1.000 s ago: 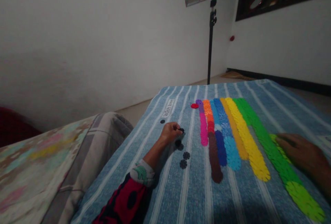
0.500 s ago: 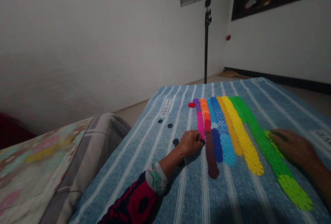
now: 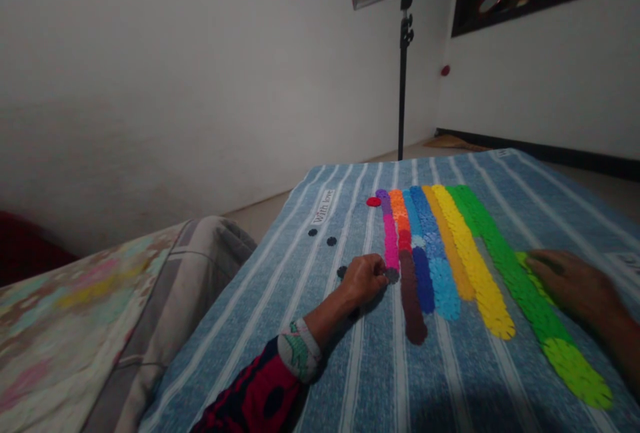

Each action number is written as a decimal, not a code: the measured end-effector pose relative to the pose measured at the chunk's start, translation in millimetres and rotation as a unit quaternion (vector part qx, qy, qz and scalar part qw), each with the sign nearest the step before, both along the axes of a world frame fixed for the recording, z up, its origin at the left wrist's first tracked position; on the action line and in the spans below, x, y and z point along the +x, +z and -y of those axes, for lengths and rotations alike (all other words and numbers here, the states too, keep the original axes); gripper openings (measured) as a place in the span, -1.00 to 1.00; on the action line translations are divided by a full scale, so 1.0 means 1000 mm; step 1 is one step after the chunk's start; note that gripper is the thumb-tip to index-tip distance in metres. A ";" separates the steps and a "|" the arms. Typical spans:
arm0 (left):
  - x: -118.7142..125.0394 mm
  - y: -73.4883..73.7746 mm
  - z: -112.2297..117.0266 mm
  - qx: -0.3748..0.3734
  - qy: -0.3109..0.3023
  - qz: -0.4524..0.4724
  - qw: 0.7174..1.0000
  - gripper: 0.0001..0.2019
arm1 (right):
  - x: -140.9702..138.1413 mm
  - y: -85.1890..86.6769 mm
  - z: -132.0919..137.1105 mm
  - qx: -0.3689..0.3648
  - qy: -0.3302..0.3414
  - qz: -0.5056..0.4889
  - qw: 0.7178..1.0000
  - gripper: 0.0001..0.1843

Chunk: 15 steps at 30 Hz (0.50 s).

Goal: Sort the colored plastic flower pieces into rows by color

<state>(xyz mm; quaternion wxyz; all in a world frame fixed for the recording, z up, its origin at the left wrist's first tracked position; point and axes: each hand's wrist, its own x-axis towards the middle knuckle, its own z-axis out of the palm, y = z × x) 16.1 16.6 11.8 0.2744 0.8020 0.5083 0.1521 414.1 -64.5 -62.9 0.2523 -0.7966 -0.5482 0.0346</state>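
My left hand is closed in a pinch on a dark grey notched disc, at the near end of a row of overlapping pink discs. Right of that disc runs a brown row. Several more dark discs lie on the cloth to the left, some partly covered by my left hand and wrist. My right hand lies open, with its fingers over lime-green discs beside the long green row. Its fingertips are partly hidden.
A blue striped cloth covers the table. Yellow, orange-yellow, blue and purple rows lie between my hands. A red disc sits by the purple end. Behind the table stands a light on a pole. A cloth-covered surface is at left.
The dark disc in my left fingers has turned from edge-on to flatter, at the pink row's near end. My right hand stays in place. The view has shifted slightly.
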 end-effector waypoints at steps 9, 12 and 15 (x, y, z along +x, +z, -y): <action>0.009 -0.004 0.002 0.023 -0.016 -0.018 0.999 -0.95 | 0.002 -0.004 -0.001 0.012 -0.002 -0.006 1.000 -0.30; 0.009 -0.004 0.004 0.019 -0.013 -0.012 1.000 -0.96 | 0.001 -0.001 -0.002 0.003 -0.005 -0.014 1.000 -0.28; 0.006 -0.003 0.003 0.017 -0.005 -0.001 1.000 -0.96 | -0.001 0.003 -0.001 -0.005 -0.004 -0.017 1.000 -0.27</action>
